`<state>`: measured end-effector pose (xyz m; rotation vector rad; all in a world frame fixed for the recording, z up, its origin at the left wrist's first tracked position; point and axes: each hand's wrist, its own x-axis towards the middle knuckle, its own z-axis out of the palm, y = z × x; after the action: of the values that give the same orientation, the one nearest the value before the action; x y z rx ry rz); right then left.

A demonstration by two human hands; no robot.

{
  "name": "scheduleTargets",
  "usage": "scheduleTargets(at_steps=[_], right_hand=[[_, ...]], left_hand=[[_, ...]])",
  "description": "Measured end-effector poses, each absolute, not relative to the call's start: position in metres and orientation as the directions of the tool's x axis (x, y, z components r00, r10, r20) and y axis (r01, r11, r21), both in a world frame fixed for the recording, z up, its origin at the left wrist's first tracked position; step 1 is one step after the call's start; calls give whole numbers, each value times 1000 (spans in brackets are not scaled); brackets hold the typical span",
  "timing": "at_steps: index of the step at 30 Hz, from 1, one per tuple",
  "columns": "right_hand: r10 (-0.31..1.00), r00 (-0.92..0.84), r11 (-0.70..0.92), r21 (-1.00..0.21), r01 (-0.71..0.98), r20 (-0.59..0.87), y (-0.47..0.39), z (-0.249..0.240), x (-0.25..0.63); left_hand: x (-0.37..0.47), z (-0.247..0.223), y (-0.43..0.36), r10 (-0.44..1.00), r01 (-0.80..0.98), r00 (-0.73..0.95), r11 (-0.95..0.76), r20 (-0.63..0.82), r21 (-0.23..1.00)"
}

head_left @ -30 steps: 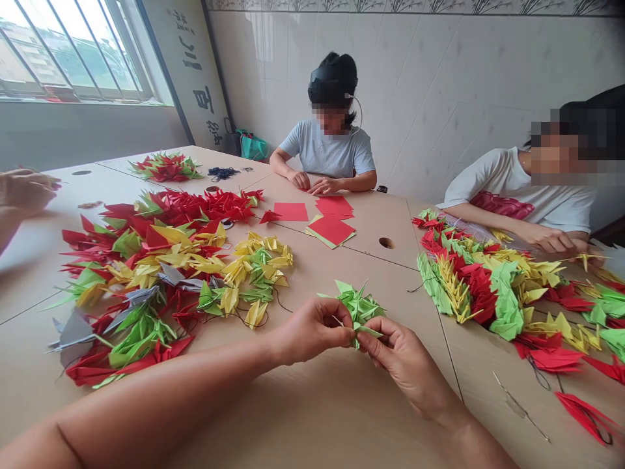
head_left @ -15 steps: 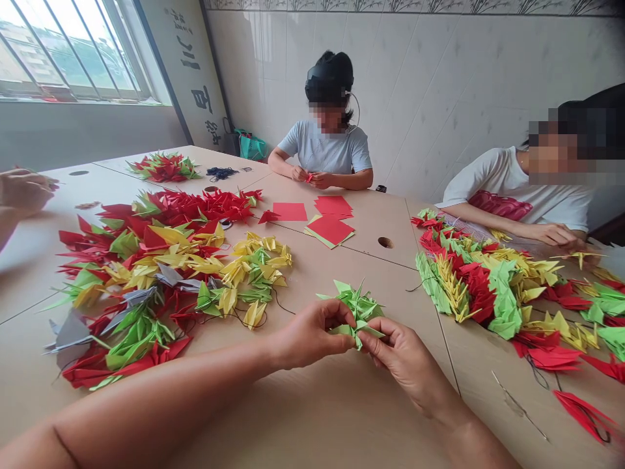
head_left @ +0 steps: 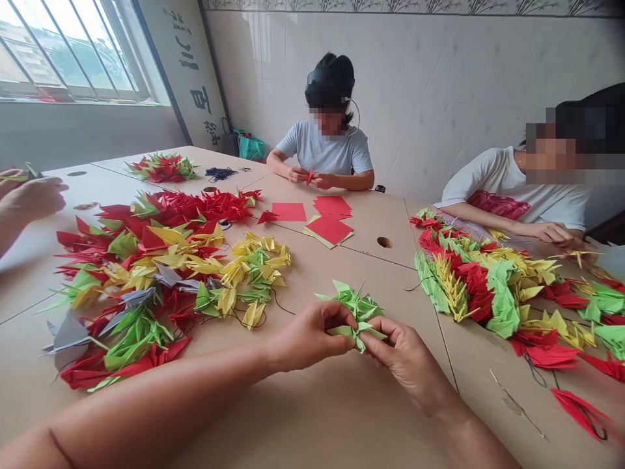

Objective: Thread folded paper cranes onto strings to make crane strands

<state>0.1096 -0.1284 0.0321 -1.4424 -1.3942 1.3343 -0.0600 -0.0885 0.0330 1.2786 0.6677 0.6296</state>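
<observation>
A green folded paper crane (head_left: pixel 361 333) is pinched between my two hands near the table's front. My left hand (head_left: pixel 317 335) grips its left side, fingers curled, while my right hand (head_left: pixel 403 352) holds the right side between thumb and fingers. Just behind it, more green cranes (head_left: pixel 354 298) lie on the table. Past them are red square sheets (head_left: pixel 332 228) with a green edge showing underneath. Yellow and green cranes (head_left: pixel 258 260) on a dark thread rest left of my hands.
A big heap of red, yellow, green and grey cranes (head_left: pixel 141 260) covers the left. Strung cranes (head_left: pixel 478 280) and a long needle (head_left: pixel 517 402) lie right. One person (head_left: pixel 332 150) sits opposite, another (head_left: pixel 522 189) at the right; someone's hands (head_left: pixel 34 195) show far left.
My hands keep nearly the same hold on the green crane. The hands at the far left have shifted, and the red piece held by the person opposite now stands more upright.
</observation>
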Motion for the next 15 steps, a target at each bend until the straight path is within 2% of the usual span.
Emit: scheduleTargets(at_steps=[6, 15], right_hand=[[969, -159, -154, -965, 213, -190, -129, 30, 110], [972, -160, -118, -949, 292, -170, -128, 29, 112]], left_hand=[[-62, 33, -86, 724, -89, 671, 293, -160, 952], [-64, 30, -83, 712, -56, 690, 237, -134, 970]])
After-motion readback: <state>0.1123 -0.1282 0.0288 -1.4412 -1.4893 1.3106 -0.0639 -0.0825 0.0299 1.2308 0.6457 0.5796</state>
